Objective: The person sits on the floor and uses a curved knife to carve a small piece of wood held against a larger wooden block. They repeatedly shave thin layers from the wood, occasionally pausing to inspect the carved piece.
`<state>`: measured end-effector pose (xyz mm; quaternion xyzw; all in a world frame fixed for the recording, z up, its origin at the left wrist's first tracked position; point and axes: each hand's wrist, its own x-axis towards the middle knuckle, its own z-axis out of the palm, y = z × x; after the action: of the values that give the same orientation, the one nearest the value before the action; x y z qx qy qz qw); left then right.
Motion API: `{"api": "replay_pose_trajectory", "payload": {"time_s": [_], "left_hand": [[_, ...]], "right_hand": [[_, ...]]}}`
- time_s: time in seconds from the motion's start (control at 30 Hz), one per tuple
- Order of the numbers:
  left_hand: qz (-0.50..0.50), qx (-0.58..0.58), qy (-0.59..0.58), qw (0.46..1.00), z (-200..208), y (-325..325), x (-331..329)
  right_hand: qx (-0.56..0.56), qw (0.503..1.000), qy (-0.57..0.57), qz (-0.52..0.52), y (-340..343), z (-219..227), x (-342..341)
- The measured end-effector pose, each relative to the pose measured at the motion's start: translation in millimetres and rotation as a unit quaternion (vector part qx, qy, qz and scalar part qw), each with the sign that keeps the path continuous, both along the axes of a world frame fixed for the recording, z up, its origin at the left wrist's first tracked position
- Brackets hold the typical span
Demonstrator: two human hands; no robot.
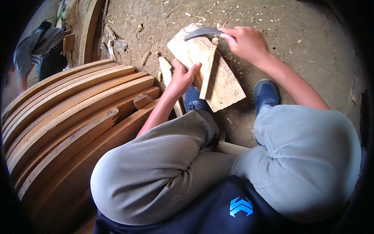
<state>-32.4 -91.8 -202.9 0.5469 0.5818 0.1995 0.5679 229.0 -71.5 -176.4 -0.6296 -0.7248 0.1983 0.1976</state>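
Note:
My right hand [246, 42] is closed round the grip of a curved knife [204, 32], a dark sickle-like blade pointing left over the far part of a pale wooden board [228, 84]. Whether the blade touches the wood I cannot tell. My left hand [182, 79] grips the board's left edge, thumb on top and the other fingers partly hidden. A narrow wooden strip [209, 72] lies slantwise along the board, just right of that thumb. The board slopes across the space in front of my feet.
Long planks [78, 87] are stacked at the left. Beside my left hand lies a splintered wood piece [165, 70]. Chips and shavings litter the dirt floor [307, 43]. Shoes [266, 93] flank the board's near end. Another person [39, 50] is at the far left.

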Motion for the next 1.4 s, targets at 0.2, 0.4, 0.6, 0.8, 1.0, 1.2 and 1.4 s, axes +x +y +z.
{"api": "replay_pose_trajectory", "payload": {"time_s": [0.2, 0.4, 0.6, 0.8, 1.0, 1.2, 1.4], "left_hand": [[0.023, -0.034, 0.006, 0.999, 11.7, -0.4, 5.8], [0.039, -0.035, -0.036, 0.998, 2.0, -3.2, 1.4], [0.007, 0.056, -0.003, 0.998, 1.7, -20.8, 0.5], [0.075, 0.052, 0.108, 0.99, 21.8, -36.7, 3.5], [-0.156, 0.321, 0.175, 0.918, 30.9, -22.8, 4.9], [-0.25, 0.279, 0.089, 0.923, 30.7, -27.6, 7.2], [-0.091, 0.357, 0.049, 0.928, 26.5, -24.9, -2.5]], "right_hand": [[-0.03, 0.998, 0.061, -0.017, 24.4, -10.5, -13.0], [-0.029, 0.997, 0.068, -0.025, -24.2, -15.0, 36.0], [-0.026, 0.997, 0.062, -0.026, -33.5, -2.8, 33.4], [-0.035, 0.996, 0.07, -0.044, -40.2, -4.9, 28.4], [-0.088, 0.985, 0.104, -0.103, -39.4, -2.2, 29.3], [-0.032, 0.984, 0.146, -0.1, -29.5, 4.3, 37.9], [-0.04, 0.994, 0.104, -0.015, -44.7, 1.1, 44.8]]}}
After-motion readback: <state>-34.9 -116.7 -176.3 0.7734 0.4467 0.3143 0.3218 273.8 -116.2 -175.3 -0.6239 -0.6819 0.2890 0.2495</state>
